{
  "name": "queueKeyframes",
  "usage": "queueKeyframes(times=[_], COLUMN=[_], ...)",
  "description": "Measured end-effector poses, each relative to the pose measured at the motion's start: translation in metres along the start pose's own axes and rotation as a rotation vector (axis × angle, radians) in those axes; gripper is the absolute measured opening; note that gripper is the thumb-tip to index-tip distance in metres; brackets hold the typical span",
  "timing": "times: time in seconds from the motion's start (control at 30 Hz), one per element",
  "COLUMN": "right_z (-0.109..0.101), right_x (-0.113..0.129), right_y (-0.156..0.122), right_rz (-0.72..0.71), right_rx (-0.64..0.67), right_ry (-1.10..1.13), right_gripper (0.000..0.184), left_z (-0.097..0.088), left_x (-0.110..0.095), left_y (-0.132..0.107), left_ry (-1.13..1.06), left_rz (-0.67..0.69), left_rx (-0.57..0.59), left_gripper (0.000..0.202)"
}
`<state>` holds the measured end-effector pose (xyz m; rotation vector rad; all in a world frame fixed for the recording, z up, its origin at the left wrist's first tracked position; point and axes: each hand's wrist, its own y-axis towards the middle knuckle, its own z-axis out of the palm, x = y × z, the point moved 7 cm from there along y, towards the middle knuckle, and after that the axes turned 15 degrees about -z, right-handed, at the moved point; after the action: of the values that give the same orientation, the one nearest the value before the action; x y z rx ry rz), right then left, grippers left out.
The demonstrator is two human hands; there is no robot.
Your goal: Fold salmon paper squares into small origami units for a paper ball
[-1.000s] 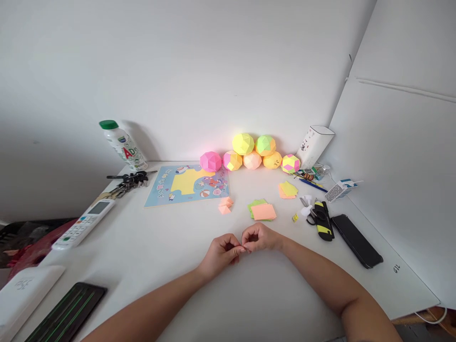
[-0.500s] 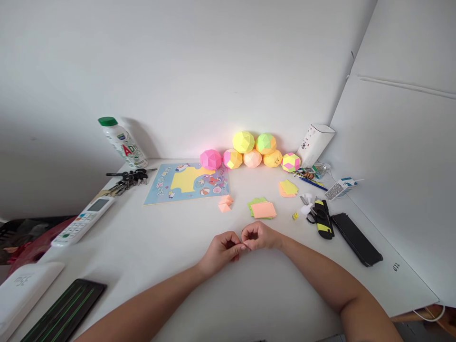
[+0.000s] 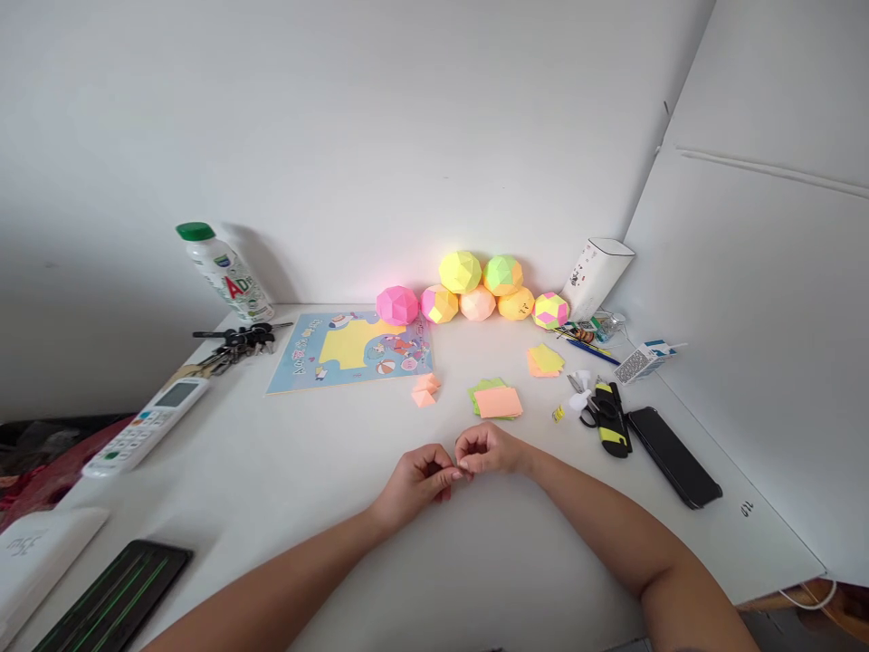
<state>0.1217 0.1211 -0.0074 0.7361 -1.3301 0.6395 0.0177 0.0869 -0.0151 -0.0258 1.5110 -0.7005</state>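
Observation:
My left hand [image 3: 419, 480] and my right hand [image 3: 490, 450] meet over the near middle of the white table, fingertips pinched together. Whatever is between the fingers is too small and hidden to name. Just beyond them lies a stack of small paper sheets [image 3: 499, 402], salmon on top and green below. Left of it are folded salmon paper pieces [image 3: 425, 389]. A yellow and orange pair of paper sheets [image 3: 545, 359] rests farther back to the right. Faceted paper balls, among them a pink ball [image 3: 397, 306] and a yellow ball [image 3: 460, 272], are piled along the wall.
At left are a bottle [image 3: 227, 276], keys [image 3: 237, 341], a remote control [image 3: 149, 426] and a dark green-striped object [image 3: 115, 598]. A blue picture board [image 3: 299, 367] lies at the back. To the right are scissors [image 3: 589, 415], a cutter [image 3: 613, 426] and a black phone-like object [image 3: 673, 455].
The view has shifted slightly, so everything sits a little farther left. Both hands keep the same pinched pose, with hardly any movement of the fingers.

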Motion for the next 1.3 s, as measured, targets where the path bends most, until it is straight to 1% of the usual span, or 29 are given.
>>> queueKeyframes(times=[0.2,0.33,0.4,0.47,0.5,0.57,0.6,0.63,0.7,0.77,0.8,0.87,0.93,1.03,1.1,1.17,1.3], right_z=[-0.001,-0.002,-0.004,-0.010,-0.016,-0.028,-0.033,-0.039,-0.050,-0.061,-0.063,-0.065,-0.065,-0.060,-0.058,-0.056,-0.051], right_x=[0.002,0.002,0.003,0.013,0.022,0.044,0.052,0.058,0.057,0.049,0.043,0.037,0.033,0.030,0.028,0.029,0.030], right_y=[0.001,0.000,0.000,0.000,0.000,-0.003,-0.005,-0.007,-0.010,-0.014,-0.015,-0.016,-0.014,-0.011,-0.010,-0.010,-0.010], right_rz=[-0.023,-0.066,-0.075,-0.123,-0.163,-0.235,-0.239,-0.213,-0.081,0.047,0.074,0.085,0.081,0.087,0.096,0.090,0.052], right_rx=[-0.033,-0.126,-0.168,-0.228,-0.268,-0.342,-0.350,-0.343,-0.252,-0.176,-0.117,-0.082,-0.062,-0.007,0.015,0.009,0.008], right_ry=[-0.015,-0.092,-0.172,-0.357,-0.496,-0.846,-1.032,-1.206,-1.446,-1.516,-1.509,-1.522,-1.557,-1.635,-1.671,-1.681,-1.695], right_gripper=[0.017,0.019,0.020,0.018,0.016,0.009,0.009,0.013,0.026,0.033,0.032,0.022,0.017,0.017,0.021,0.027,0.031], left_z=[0.001,0.002,0.002,0.003,0.003,0.004,0.004,0.005,0.005,0.005,0.006,0.006,0.007,0.007,0.007,0.006,0.006], left_x=[-0.003,-0.003,-0.003,-0.004,-0.005,-0.005,-0.006,-0.006,-0.006,-0.005,-0.005,-0.006,-0.006,-0.006,-0.005,-0.005,-0.005], left_y=[-0.002,-0.002,-0.003,-0.003,-0.003,-0.003,-0.003,-0.003,-0.002,-0.002,-0.002,-0.002,-0.003,-0.003,-0.002,-0.002,-0.002], left_ry=[0.026,0.064,0.077,0.087,0.091,0.094,0.093,0.091,0.090,0.095,0.099,0.105,0.107,0.113,0.120,0.123,0.112], left_rz=[0.011,0.015,0.029,0.043,0.049,0.054,0.053,0.049,0.036,0.032,0.033,0.038,0.036,0.025,0.024,0.029,0.031], left_rx=[0.004,0.006,0.010,0.012,0.012,0.016,0.019,0.021,0.023,0.022,0.021,0.022,0.021,0.018,0.021,0.023,0.025], left_gripper=[0.030,0.031,0.032,0.033,0.033,0.034,0.035,0.035,0.036,0.036,0.037,0.037,0.038,0.038,0.038,0.037,0.035])
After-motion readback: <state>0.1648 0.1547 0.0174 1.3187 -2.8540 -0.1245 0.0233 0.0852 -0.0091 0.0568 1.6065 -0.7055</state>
